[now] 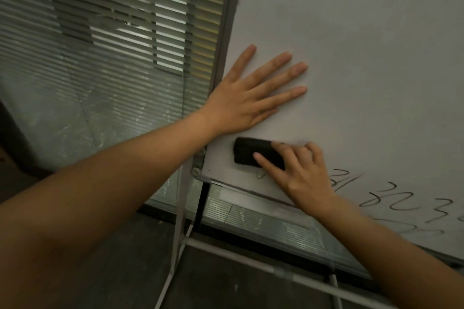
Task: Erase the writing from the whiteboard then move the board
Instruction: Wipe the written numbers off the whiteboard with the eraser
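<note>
The right hand [303,173] is lying nearest, its fingers curled over the back end of a black eraser [253,154] and pressing it flat against the whiteboard [364,57], close to the board's lower left corner. The eraser is sticking out to the left of the fingertips, and a small leftover mark is showing just below it. Dark handwriting [391,198] is running off to the right of this hand, along the bottom part of the board, with the nearest strokes lying just beside the wrist. Just above the eraser, the left hand [241,105] is resting flat on the white surface with its fingers straight and spread, holding nothing, the heel of the palm sitting at the board's left edge and the forearm reaching in from the lower left. The board surface above and to the right of both hands is looking blank. Below the hands, the pale metal stand [251,261] of the board is crossing over a dark floor. Farther off, to the left of the left hand, slatted blinds [125,32] are hanging behind glass.
</note>
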Demonstrator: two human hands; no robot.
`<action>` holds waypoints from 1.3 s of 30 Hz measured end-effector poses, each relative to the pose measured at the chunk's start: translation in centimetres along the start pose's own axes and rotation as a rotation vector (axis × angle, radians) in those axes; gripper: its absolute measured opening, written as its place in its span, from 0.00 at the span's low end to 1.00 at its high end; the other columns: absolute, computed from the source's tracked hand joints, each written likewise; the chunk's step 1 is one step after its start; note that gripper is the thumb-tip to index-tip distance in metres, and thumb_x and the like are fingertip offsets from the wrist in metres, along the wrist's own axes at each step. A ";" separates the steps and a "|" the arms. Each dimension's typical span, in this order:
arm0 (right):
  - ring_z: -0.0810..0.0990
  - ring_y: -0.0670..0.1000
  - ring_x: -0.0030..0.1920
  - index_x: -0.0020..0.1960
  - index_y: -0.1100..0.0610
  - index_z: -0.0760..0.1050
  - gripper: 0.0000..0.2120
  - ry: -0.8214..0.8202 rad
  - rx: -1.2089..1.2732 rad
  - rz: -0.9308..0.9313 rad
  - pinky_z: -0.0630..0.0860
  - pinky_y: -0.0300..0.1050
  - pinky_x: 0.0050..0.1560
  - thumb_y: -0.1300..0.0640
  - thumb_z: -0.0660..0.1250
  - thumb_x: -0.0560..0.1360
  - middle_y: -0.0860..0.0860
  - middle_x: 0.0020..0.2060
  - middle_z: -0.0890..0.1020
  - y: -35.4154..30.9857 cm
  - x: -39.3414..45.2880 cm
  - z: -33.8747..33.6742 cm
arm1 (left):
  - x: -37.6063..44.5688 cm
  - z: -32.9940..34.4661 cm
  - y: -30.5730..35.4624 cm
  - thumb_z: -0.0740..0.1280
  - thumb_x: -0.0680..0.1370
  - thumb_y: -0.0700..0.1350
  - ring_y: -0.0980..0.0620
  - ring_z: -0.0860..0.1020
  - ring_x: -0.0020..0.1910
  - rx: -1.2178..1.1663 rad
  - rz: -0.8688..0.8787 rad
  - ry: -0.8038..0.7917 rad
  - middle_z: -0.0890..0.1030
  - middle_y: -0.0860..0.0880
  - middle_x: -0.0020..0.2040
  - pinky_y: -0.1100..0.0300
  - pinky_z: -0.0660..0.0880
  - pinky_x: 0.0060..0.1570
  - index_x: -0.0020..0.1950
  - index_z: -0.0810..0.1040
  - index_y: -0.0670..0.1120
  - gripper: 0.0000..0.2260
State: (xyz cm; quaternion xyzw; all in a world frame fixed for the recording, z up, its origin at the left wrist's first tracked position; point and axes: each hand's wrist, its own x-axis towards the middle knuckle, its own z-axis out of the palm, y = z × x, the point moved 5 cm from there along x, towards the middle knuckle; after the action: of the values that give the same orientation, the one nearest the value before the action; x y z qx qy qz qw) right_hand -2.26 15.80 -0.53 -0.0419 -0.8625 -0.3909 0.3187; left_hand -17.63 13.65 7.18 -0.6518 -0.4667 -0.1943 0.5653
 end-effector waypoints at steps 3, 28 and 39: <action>0.69 0.58 0.46 0.63 0.52 0.79 0.17 0.051 -0.043 0.073 0.65 0.55 0.48 0.64 0.61 0.78 0.61 0.56 0.73 0.4 0.8 -0.5 | 0.2 0.0 0.3 0.54 0.84 0.47 0.43 0.64 0.73 -0.003 0.001 0.000 0.69 0.46 0.74 0.39 0.47 0.72 0.76 0.66 0.50 0.19; 0.70 0.61 0.50 0.64 0.56 0.78 0.22 -0.221 -0.037 -0.126 0.64 0.55 0.50 0.64 0.53 0.76 0.63 0.56 0.72 -2.4 -5.7 1.4 | 0.2 -0.5 0.6 0.59 0.83 0.43 0.41 0.67 0.72 -0.047 -0.042 0.033 0.69 0.44 0.73 0.37 0.51 0.70 0.75 0.67 0.49 0.19; 0.70 0.57 0.46 0.68 0.50 0.71 0.23 0.086 -0.202 0.207 0.63 0.51 0.46 0.63 0.68 0.75 0.58 0.58 0.72 6.9 -1.9 -3.9 | -0.3 0.0 1.7 0.58 0.83 0.45 0.39 0.63 0.74 -0.073 -0.098 -0.009 0.66 0.42 0.75 0.36 0.47 0.71 0.76 0.65 0.47 0.21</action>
State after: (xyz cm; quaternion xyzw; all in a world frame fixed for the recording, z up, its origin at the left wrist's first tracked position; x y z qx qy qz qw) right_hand 3.47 18.13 4.80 -0.1453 -0.7955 -0.4421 0.3881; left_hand -16.39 13.69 6.02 -0.6492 -0.4931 -0.2356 0.5290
